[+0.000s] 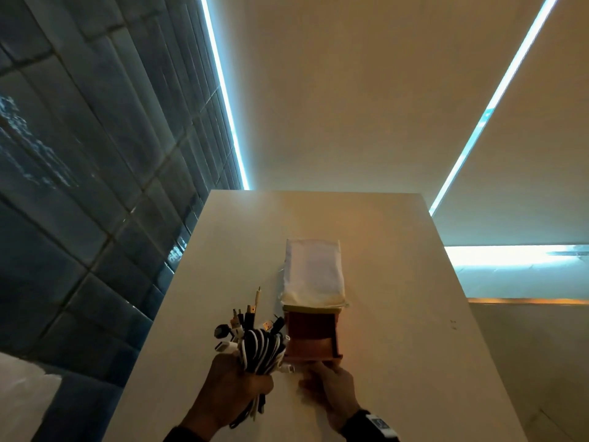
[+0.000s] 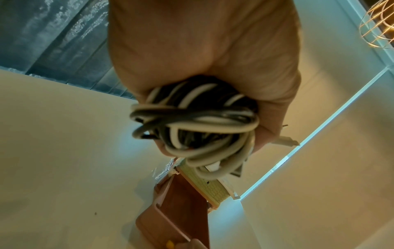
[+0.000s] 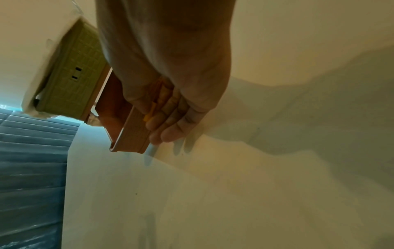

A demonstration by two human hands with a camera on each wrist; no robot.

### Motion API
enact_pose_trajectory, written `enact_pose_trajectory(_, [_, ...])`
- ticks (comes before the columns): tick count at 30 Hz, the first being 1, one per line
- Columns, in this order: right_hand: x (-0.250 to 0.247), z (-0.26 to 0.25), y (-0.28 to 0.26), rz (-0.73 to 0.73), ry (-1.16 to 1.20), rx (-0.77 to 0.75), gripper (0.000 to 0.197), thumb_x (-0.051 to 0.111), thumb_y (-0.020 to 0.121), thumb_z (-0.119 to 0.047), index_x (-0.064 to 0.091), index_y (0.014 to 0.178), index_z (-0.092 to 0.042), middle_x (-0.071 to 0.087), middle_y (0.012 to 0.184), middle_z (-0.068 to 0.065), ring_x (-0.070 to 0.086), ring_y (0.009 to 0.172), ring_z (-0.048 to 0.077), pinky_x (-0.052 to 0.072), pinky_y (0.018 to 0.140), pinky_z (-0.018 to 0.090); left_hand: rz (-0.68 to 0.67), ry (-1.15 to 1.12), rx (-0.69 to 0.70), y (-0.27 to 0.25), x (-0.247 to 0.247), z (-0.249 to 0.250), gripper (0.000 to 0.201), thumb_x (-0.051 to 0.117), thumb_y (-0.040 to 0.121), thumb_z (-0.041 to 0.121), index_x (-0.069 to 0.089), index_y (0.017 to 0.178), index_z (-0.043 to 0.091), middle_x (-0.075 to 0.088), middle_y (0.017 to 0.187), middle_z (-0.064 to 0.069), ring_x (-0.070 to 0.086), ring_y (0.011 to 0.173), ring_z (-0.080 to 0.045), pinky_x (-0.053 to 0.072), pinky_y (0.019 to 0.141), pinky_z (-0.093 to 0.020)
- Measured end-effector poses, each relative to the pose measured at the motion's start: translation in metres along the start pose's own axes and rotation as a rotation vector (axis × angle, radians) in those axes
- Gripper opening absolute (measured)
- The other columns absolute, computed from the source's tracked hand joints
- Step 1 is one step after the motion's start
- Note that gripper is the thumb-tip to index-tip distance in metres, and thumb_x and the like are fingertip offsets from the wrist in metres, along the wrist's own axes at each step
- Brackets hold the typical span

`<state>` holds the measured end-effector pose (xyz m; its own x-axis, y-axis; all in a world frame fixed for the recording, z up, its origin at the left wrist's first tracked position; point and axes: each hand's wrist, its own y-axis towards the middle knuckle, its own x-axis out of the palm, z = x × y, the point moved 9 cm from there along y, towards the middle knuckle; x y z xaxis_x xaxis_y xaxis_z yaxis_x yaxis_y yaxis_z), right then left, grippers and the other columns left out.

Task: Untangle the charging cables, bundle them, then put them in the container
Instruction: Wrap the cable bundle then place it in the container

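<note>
With the cable bundle (image 1: 261,349) already coiled in the left hand (image 1: 232,387) and the drawer (image 1: 310,338) pulled out of the container (image 1: 314,272), looks like the stowing step, last of the three. Judged only from how things lie: untangling and bundling done, nothing in the drawer yet.

Next move, as a guess: carry bundle right and down into the open drawer, plugs tucked in first. Stray connector ends fanning out the top likely to catch on the drawer rim, so needs a squeeze or a fold before going in. Drawer needs holding while loading, else slides on the table (image 1: 398,330).

Left hand: raised just left of the drawer, fingers curled tight round the black and white loops, thumb across them. In the left wrist view, loops bulging out of the fist, one white plug poking out beside a finger.

Right hand (image 1: 328,390): low at the near end of the drawer, palm down. In the right wrist view, fingers (image 3: 170,124) pressed together, hooked on the drawer's front edge at a yellow tab (image 3: 151,111). Thumb hidden, cannot tell where.

Container: mid-table, white cover on top, drawer touching it at the far end.
</note>
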<state>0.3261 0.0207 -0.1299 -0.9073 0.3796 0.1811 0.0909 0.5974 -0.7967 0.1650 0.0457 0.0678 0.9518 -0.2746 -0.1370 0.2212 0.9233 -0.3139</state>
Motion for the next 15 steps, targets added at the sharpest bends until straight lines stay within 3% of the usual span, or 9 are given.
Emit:
enact_pose_trajectory(4, [-0.006, 0.011, -0.003, -0.007, -0.002, 0.011, 0.021, 0.072, 0.082, -0.013, 0.070, 0.097, 0.002, 0.068, 0.073, 0.022, 0.065, 0.060, 0.033, 0.054, 0.053, 0.037, -0.009, -0.017, 0.032, 0.005, 0.004, -0.002, 0.025, 0.054, 0.063, -0.032, 0.047, 0.067, -0.008, 0.043, 0.072, -0.011, 0.044, 0.060, -0.008, 0.040, 0.056, -0.012])
enact_pose_trajectory(8, [-0.010, 0.018, -0.008, -0.012, -0.031, 0.006, 0.019, 0.073, 0.081, -0.012, 0.069, 0.094, 0.002, 0.066, 0.069, 0.020, 0.065, 0.059, 0.032, 0.053, 0.049, 0.035, -0.073, 0.053, 0.144, 0.007, 0.010, 0.002, 0.042, 0.059, 0.060, -0.019, 0.030, 0.061, 0.012, 0.034, 0.065, 0.006, 0.032, 0.060, -0.010, 0.033, 0.061, -0.019])
enact_pose_trajectory(11, [-0.009, 0.030, -0.017, -0.132, -0.130, 0.126, 0.024, 0.069, 0.084, -0.018, 0.066, 0.091, 0.006, 0.062, 0.066, 0.018, 0.063, 0.057, 0.030, 0.049, 0.051, 0.032, -0.105, 0.173, 0.150, 0.006, 0.007, -0.007, 0.046, 0.063, 0.066, -0.012, 0.047, 0.052, 0.029, 0.045, 0.058, 0.012, 0.041, 0.058, -0.006, 0.034, 0.064, -0.019])
enact_pose_trajectory(13, [-0.003, 0.034, -0.030, -0.274, -0.238, 0.237, 0.041, 0.071, 0.084, -0.034, 0.067, 0.089, 0.006, 0.062, 0.069, 0.018, 0.062, 0.058, 0.029, 0.049, 0.055, 0.030, -0.131, 0.247, 0.269, -0.002, 0.003, 0.001, 0.036, 0.066, 0.071, 0.000, 0.049, 0.060, 0.030, 0.049, 0.063, 0.009, 0.046, 0.060, -0.012, 0.036, 0.066, -0.027])
enact_pose_trajectory(15, [0.004, 0.022, -0.042, -0.390, -0.245, 0.280, 0.057, 0.069, 0.079, -0.054, 0.071, 0.091, 0.002, 0.062, 0.081, 0.018, 0.062, 0.067, 0.029, 0.049, 0.061, 0.029, -0.205, 0.584, 0.421, -0.010, 0.008, 0.011, 0.017, 0.067, 0.072, 0.018, 0.058, 0.077, 0.032, 0.062, 0.074, 0.010, 0.060, 0.069, -0.010, 0.047, 0.067, -0.027])
